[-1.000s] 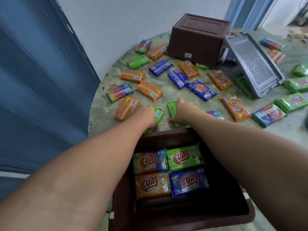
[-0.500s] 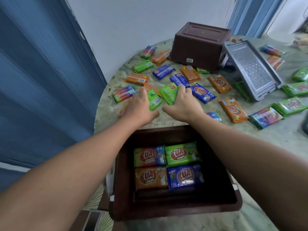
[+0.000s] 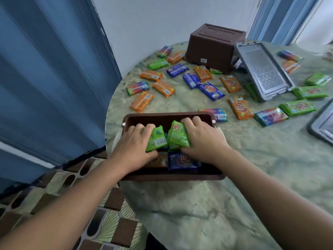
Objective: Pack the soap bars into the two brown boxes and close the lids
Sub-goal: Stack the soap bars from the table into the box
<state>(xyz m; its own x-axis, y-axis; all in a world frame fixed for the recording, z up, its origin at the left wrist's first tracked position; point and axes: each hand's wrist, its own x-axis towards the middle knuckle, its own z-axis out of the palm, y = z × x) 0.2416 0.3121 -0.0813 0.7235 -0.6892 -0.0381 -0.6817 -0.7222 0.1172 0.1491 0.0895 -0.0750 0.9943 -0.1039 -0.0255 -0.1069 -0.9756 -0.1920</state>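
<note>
An open brown box [image 3: 169,115] sits on the table right in front of me. My left hand [image 3: 133,141] grips a green soap bar [image 3: 156,138] and my right hand [image 3: 201,139] grips another green soap bar [image 3: 178,136], both tilted over the box's inside. Under them lie a blue bar [image 3: 183,160] and an orange bar [image 3: 159,160]. A second brown box [image 3: 215,46] stands upside down at the back of the table. Several orange, blue, green and rainbow bars lie scattered across the table, among them an orange bar [image 3: 239,107] to the right of the open box.
A grey lid [image 3: 263,69] leans against the upside-down box, and another grey lid [image 3: 322,121] shows at the right edge. The round table [image 3: 234,177] has its edge at the left, next to a blue curtain [image 3: 45,78] and patterned floor [image 3: 72,204].
Both hands picked a green bar each off the table beyond the box and carried them back over the open box. The view has shifted down and nearer.
</note>
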